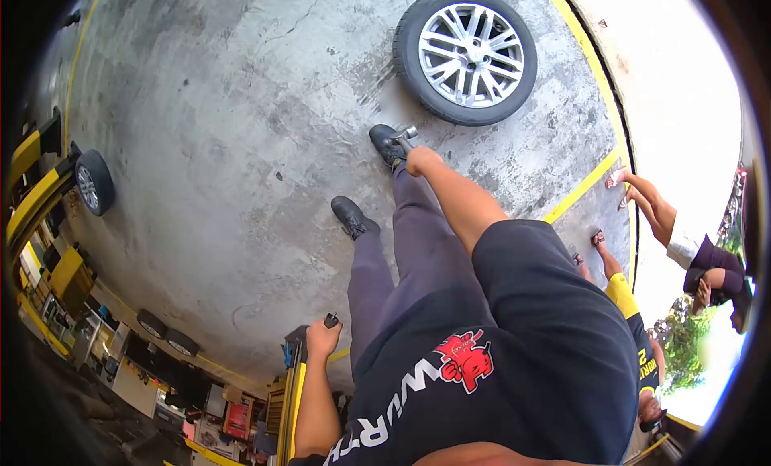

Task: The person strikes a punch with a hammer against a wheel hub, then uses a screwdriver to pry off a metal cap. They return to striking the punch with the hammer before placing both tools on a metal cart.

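Concrete workshop floor [225, 145] stretches ahead; an alloy wheel [466, 55] lies flat at the far right, already off any car and untouched; the right hand [423, 161], near it, is fisted round a metal wrench [405, 134]; the left hand [324, 337], nearer, pinches a small dark piece [331, 320].

Floor: grey concrete [241, 128], stained, scuffed, with hairline cracks. A yellow painted line [586, 181] ran along its edge at right. Beyond the line the daylight was strong and overexposed; green trees [683, 345] showed outside. An alloy wheel [466, 55] lay on the concrete. Yellow lift posts [32, 193] stood at left, a second wheel [95, 182] beside them. Two tyres [165, 333] sat near cluttered shelving [120, 369] in shade.
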A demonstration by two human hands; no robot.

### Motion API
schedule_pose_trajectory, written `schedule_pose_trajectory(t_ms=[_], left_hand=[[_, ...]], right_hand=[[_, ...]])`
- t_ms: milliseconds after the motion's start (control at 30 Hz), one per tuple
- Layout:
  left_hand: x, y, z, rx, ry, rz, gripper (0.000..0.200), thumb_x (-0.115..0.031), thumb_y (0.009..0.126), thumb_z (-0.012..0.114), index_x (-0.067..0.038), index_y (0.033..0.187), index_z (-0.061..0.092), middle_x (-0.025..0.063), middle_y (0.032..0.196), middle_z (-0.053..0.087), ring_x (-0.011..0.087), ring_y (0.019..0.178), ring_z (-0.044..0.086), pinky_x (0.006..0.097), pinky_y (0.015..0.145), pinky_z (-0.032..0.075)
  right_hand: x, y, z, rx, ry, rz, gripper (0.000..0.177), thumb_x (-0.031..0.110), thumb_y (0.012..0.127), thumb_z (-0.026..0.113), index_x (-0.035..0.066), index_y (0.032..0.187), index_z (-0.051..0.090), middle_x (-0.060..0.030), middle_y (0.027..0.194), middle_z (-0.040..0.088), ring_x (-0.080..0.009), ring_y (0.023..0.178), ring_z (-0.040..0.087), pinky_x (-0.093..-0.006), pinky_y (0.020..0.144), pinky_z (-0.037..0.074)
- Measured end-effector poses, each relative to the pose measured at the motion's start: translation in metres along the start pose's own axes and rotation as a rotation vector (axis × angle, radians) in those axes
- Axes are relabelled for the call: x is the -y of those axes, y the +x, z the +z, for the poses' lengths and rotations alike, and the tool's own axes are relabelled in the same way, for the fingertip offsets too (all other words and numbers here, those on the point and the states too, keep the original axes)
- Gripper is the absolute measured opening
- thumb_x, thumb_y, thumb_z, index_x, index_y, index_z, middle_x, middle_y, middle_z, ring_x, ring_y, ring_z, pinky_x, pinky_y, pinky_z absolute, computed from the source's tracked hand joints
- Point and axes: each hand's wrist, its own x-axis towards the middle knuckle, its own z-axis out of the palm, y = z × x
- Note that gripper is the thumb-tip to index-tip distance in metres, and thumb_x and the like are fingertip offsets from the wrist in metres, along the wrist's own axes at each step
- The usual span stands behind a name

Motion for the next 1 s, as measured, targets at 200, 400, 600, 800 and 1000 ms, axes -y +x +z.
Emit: schedule_pose_trajectory(t_ms=[200,400,600,800,1000], left_hand=[[-0.077,-0.016,0.013,0.057,-0.487,-0.024,0.027,-0.022,0.088,0.076,0.0,0.078,0.064,0.0023,0.061,0.058,0.01,0.059,0.051,0.031,0.058,0.043],[-0.12,0.02,0.002,0.09,-0.468,-0.015,0.028,-0.022,0.087,0.077,0.003,0.081,0.065,0.0064,0.065,0.063,0.012,0.061,0.054,0.0337,0.063,0.047],[-0.128,0.035,-0.018,0.037,-0.489,-0.041,0.03,-0.02,0.087,0.077,0.003,0.075,0.06,0.0045,0.063,0.059,0.0114,0.06,0.05,0.033,0.06,0.045],[-0.122,0.025,-0.021,0.0,-0.531,0.037,0.032,-0.02,0.087,0.075,0.001,0.072,0.055,0.0033,0.062,0.054,0.0112,0.06,0.046,0.0331,0.059,0.042],[-0.096,-0.006,-0.013,-0.197,-0.404,0.218,0.026,-0.02,0.085,0.07,-0.001,0.102,0.063,0.0179,0.08,0.068,0.035,0.076,0.068,0.0435,0.072,0.051]], right_hand=[[-0.012,0.198,0.026,0.177,0.415,-0.016,0.032,0.016,0.092,0.058,-0.004,0.069,0.067,-0.0166,0.065,0.064,-0.0277,0.052,0.061,-0.0457,0.052,0.045],[-0.046,0.249,-0.005,0.247,0.869,0.255,0.034,0.017,0.097,0.059,0.002,0.067,0.057,-0.0124,0.056,0.054,-0.0242,0.043,0.051,-0.042,0.043,0.04],[-0.07,0.197,-0.074,-0.081,0.429,0.116,0.029,0.017,0.086,0.067,-0.007,0.07,0.067,-0.0155,0.066,0.067,-0.0222,0.05,0.063,-0.039,0.051,0.053],[-0.076,0.156,-0.08,-0.411,0.265,0.108,0.075,0.036,0.08,0.077,-0.002,0.139,0.053,-0.0275,0.135,0.059,-0.0368,0.129,0.055,-0.0403,0.108,0.045],[-0.022,0.039,-0.05,-0.807,0.453,0.005,0.063,0.024,0.088,0.067,0.004,0.143,0.044,-0.0289,0.142,0.047,-0.0431,0.127,0.052,-0.0452,0.107,0.044]])
